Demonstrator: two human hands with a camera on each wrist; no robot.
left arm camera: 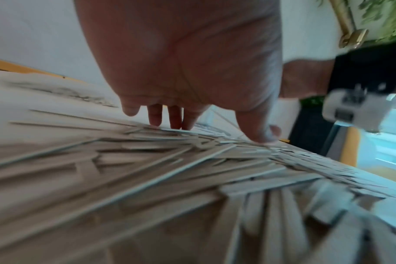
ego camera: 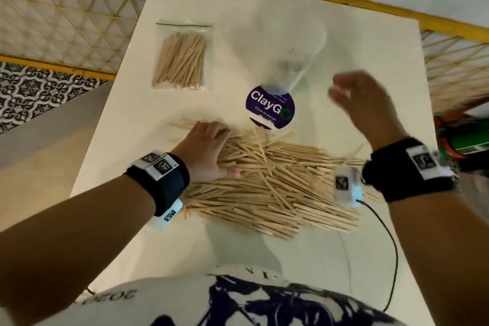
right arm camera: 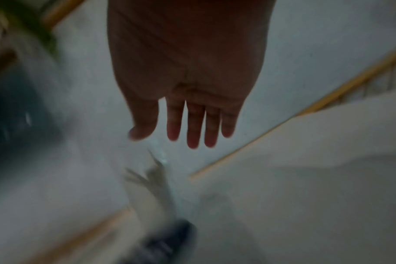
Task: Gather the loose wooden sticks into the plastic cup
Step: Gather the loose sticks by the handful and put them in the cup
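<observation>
A big heap of loose wooden sticks (ego camera: 267,188) lies on the white table (ego camera: 317,259); in the left wrist view the sticks (left arm camera: 170,169) fill the lower frame. My left hand (ego camera: 209,145) lies flat on the heap's left end, with the fingers (left arm camera: 174,116) straight and touching the sticks. The clear plastic cup (ego camera: 296,61) is behind the heap, its base at a purple round sticker (ego camera: 270,108). My right hand (ego camera: 352,95) hangs blurred in the air to the right of the cup. In the right wrist view this hand (right arm camera: 192,128) has straight fingers and holds nothing.
A zip bag full of sticks (ego camera: 182,58) lies at the table's far left. A black cable (ego camera: 391,246) runs over the near right part of the table. Yellow-framed lattice panels (ego camera: 66,13) stand behind and to the left. The table's right edge (ego camera: 428,103) is close to my right hand.
</observation>
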